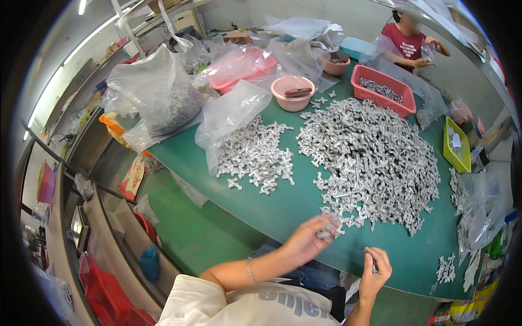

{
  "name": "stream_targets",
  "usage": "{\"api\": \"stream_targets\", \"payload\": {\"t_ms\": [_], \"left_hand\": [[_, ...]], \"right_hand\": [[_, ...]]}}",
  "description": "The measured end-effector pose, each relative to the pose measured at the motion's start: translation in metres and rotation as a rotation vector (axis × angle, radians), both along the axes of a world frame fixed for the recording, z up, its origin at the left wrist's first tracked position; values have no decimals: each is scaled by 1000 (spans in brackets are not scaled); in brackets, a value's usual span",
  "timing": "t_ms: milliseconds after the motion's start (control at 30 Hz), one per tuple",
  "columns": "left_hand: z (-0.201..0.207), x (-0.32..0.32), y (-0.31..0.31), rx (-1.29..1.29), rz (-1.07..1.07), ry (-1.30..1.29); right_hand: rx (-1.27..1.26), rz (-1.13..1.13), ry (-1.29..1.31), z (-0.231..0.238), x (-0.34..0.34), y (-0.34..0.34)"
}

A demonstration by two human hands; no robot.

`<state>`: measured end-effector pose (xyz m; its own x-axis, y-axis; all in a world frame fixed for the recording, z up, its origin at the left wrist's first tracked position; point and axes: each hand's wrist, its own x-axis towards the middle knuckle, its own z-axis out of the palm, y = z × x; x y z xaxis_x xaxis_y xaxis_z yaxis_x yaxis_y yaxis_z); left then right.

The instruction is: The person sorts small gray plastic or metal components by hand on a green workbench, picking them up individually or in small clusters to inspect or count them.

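The left hand (pixel 310 237) has its fingers bent around a few small silvery metal fittings (pixel 327 230), grasping them just at the near edge of a large heap. The right hand (pixel 377 270) is curled, with thumb and fingers drawn close together; a greyish spot shows between them, but I cannot tell whether it is a fitting.

Seen from the left hand, the large heap (pixel 375 157) of the same lobed fittings spreads at one o'clock over the green tabletop (pixel 239 196). A smaller heap (pixel 258 155) lies at eleven o'clock, a clear plastic bag (pixel 232 115) partly covering its far-left side. Seen from the right hand, a little cluster of fittings (pixel 446 269) lies at three o'clock, with a white glove (pixel 471 271) just beyond.

Farther out from the left hand, a round pink tub (pixel 292 104) stands at twelve o'clock, a red object (pixel 298 93) resting across it. At one o'clock a rectangular pink basket (pixel 408 105) holds more fittings, and a co-worker in a red shirt (pixel 405 46) is behind it. A yellow-green basket (pixel 461 161) sits at two o'clock. A bulging clear bag (pixel 157 89) stands between ten and eleven.
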<state>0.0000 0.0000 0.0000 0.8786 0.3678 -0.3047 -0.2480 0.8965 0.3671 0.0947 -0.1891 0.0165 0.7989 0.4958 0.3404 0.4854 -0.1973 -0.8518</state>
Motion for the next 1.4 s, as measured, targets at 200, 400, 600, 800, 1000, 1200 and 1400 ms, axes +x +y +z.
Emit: {"api": "stream_targets", "payload": {"t_ms": [200,400,600,800,1000,1200,1400], "left_hand": [[46,-21,135,656,510,309],[46,-52,232,1277,501,767],[46,-39,280,1702,702,998],[48,-12,349,2082,726,894],[34,-24,380,1882,630,1089],[45,-11,213,1769,980,794],[-5,26,182,2434,170,849]], "right_hand": [[-25,75,203,-20,2,-7],[34,93,303,-37,3,-3],[39,83,333,-38,10,-3],[51,65,372,-44,14,1],[46,88,392,-39,5,2],[-32,27,312,-48,10,0],[-71,115,215,-33,-2,24]]}}
